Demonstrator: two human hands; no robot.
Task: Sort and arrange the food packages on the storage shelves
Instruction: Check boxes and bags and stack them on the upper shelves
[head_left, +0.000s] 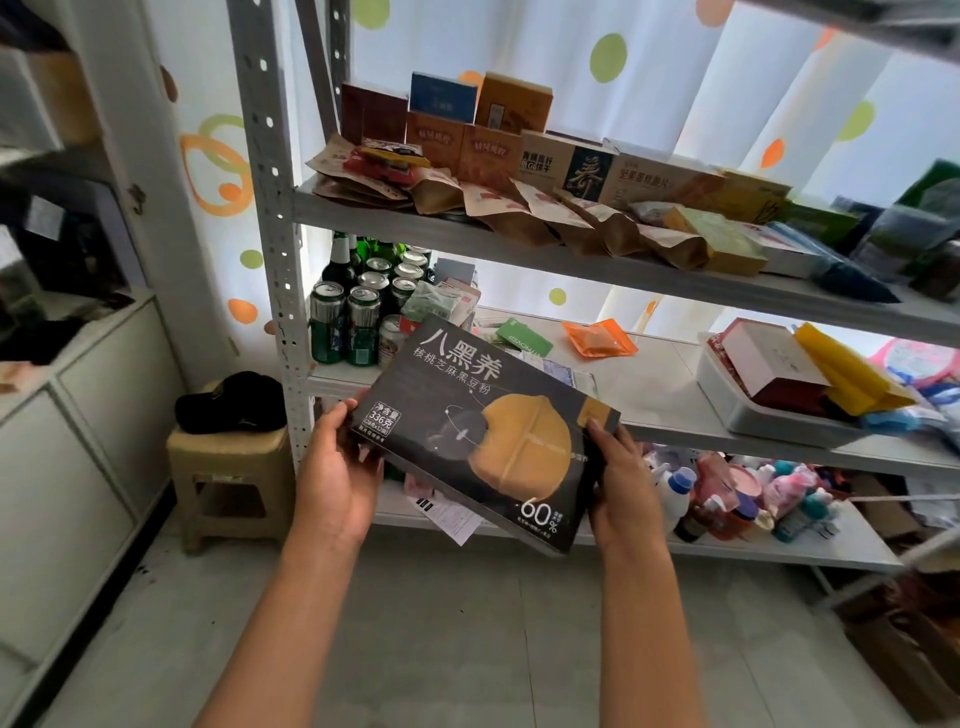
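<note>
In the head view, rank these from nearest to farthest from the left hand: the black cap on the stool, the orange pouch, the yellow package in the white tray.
From the left hand, which grips the black box:
1. Black cap, on the stool just to its left.
2. Orange pouch, up and right on the middle shelf.
3. Yellow package, far right in the white tray.

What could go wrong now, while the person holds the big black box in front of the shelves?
1. The black box is tilted and held only at its ends by the left hand and right hand; it may slip.
2. The brown pouches overhang the upper shelf edge; a nudge might knock them off.
</note>
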